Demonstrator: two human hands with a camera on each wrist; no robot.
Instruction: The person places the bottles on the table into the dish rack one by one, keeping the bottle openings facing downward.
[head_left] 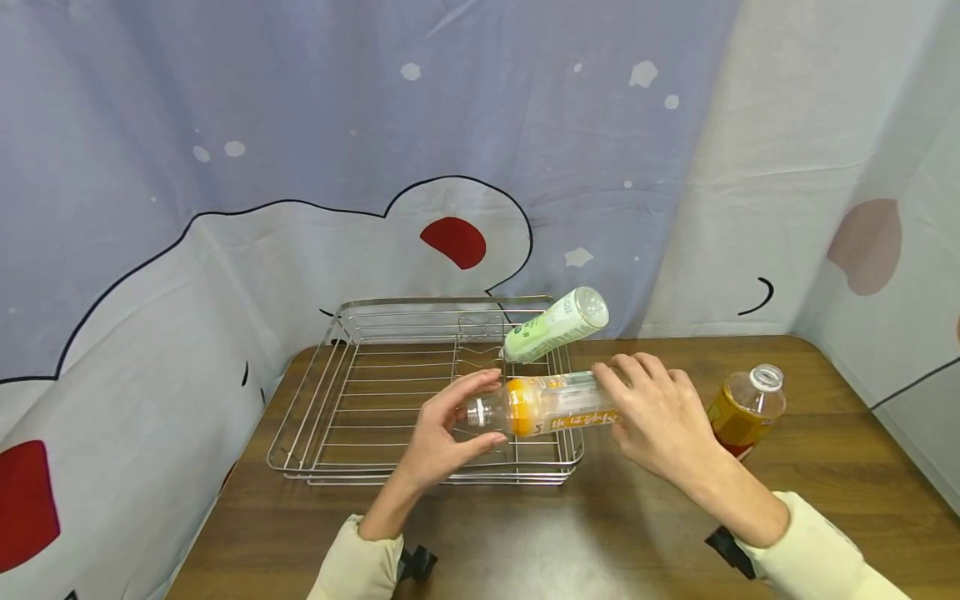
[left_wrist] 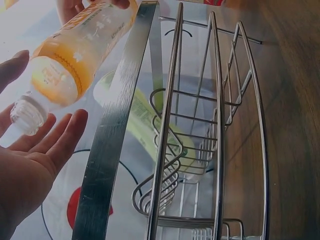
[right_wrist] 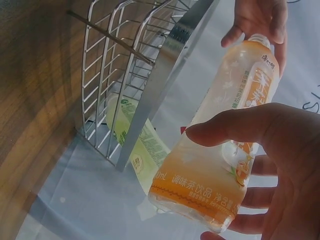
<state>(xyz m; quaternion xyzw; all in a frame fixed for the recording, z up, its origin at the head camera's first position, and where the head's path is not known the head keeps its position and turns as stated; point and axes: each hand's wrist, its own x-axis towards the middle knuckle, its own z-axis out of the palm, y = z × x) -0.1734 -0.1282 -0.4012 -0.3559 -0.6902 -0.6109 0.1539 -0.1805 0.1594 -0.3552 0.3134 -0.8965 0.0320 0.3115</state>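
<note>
A clear plastic bottle with an orange label (head_left: 555, 406) lies sideways in the air over the right part of a wire dish rack (head_left: 352, 477). My right hand (head_left: 663, 412) grips its base end, thumb and fingers around the body in the right wrist view. My left hand (head_left: 442, 437) is at the uncapped neck, thumb on one side and spread fingers on the other, not closed round it in the left wrist view. A bottle with a pale green label (head_left: 551, 329) leans neck down in the rack's back right corner, its base sticking out over the rim.
To the right of the rack, an uncapped bottle with a yellow label (head_left: 746, 408) stands on the wooden table (head_left: 622, 542), partly behind my right wrist. A patterned cloth (head_left: 337, 108) hangs behind the table and along its sides.
</note>
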